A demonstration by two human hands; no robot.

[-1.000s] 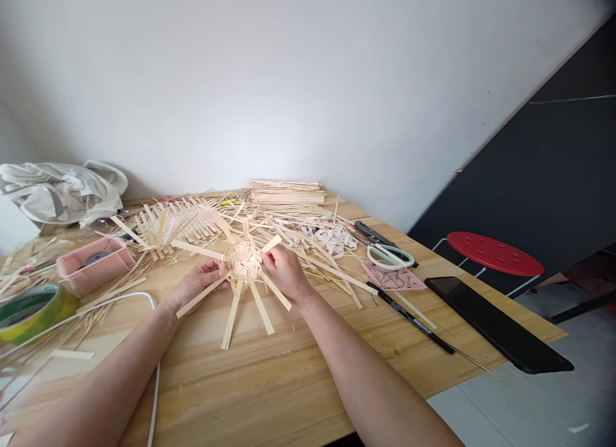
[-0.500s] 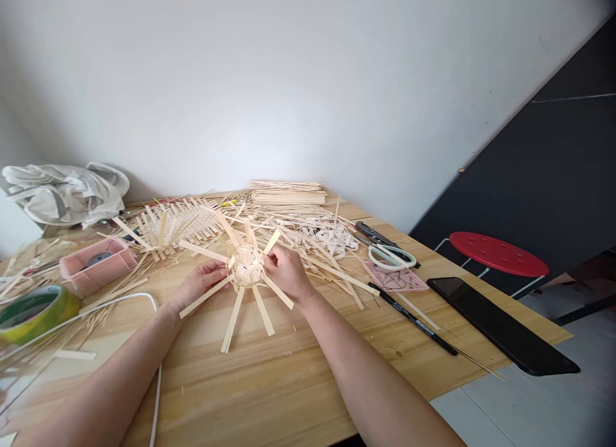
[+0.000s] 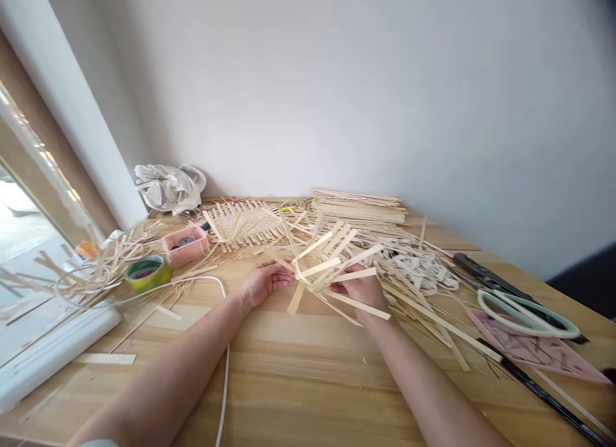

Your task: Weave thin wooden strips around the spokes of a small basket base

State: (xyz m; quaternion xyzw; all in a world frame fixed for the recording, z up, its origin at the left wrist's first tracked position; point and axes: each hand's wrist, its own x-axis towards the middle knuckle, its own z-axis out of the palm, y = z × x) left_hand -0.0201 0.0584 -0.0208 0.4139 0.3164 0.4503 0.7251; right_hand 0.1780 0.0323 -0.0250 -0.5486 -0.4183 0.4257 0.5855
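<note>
Between my two hands, a small basket woven from pale bamboo strips is held just above the wooden table, its loose strip ends fanning out, many toward the right. My left hand pinches its left side with curled fingers. At its right side my right hand grips the weave, partly hidden behind the strips. Behind it lies a flat woven bamboo piece among scattered loose strips.
A pink box and a green-yellow tape roll stand left, beside a white cable. Stacked strips lie at the back. Scissors, a pink tray, a utility knife and a black pen lie right.
The view has swung left, so the table's things sit further right and a window shows. The basket has been tilted from facing me to lying sideways, still in both hands.
</note>
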